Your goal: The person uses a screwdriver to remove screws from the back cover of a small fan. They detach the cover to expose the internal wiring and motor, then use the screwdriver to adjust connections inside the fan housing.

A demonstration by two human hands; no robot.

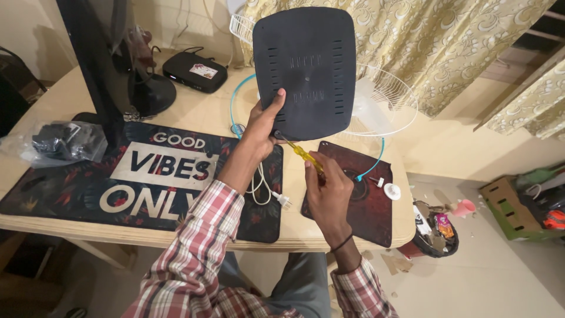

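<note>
Head view: my left hand (263, 125) grips the black fan base (306, 68), right hand (325, 187) clamps a yellow screwdriver (304, 155); white fan grille (385, 106) behind, mouse pad (368, 206) beneath on the bench (59, 100).

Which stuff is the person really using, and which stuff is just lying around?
In use:
- black fan base, held up by the left hand
- yellow screwdriver, in the right hand
- white fan

Lying about:
- black box
- plastic bag
- bin
- cardboard box

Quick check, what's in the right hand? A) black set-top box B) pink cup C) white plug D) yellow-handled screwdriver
D: the right hand grips a yellow-handled screwdriver with its tip at the lower edge of the black fan base, which the left hand holds up.
</note>
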